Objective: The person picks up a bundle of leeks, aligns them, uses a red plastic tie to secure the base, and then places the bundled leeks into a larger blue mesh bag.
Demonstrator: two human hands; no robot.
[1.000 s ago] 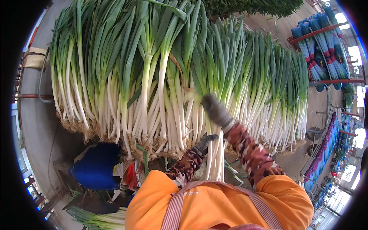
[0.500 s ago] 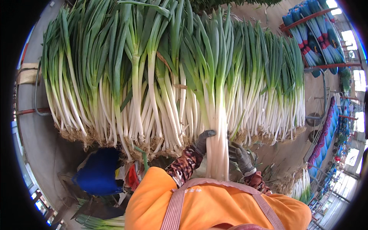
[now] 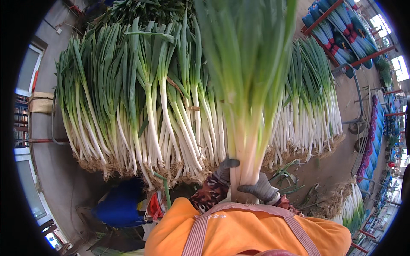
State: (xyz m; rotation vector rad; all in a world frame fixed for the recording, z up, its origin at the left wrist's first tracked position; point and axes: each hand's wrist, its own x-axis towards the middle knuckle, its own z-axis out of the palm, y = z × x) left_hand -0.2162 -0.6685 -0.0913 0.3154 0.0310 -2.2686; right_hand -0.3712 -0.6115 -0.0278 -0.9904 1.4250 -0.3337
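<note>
A thick bunch of long green onions stands upright in front of my chest, its blurred green leaves fanning out toward the top. Around the left side of its white stalks closes my left hand, in a grey glove. Lower on the right side, my right hand, gloved in grey too, grips the stalks with its thumb across the front. The lower ends of the bunch are partly hidden by my hands and pink apron. Behind it, a long row of green onions leans with roots down and leaves up.
A blue covered object sits low on the left beside a red scrap. Tied bundles rest on a red-framed rack at the far right. More onions with roots lie at the lower right, near loose leaves on the floor.
The bunch has risen and come closer, its leaves now covering part of the row. My right hand has gone from beside the stalks to gripping across their front. The view has shifted slightly.
</note>
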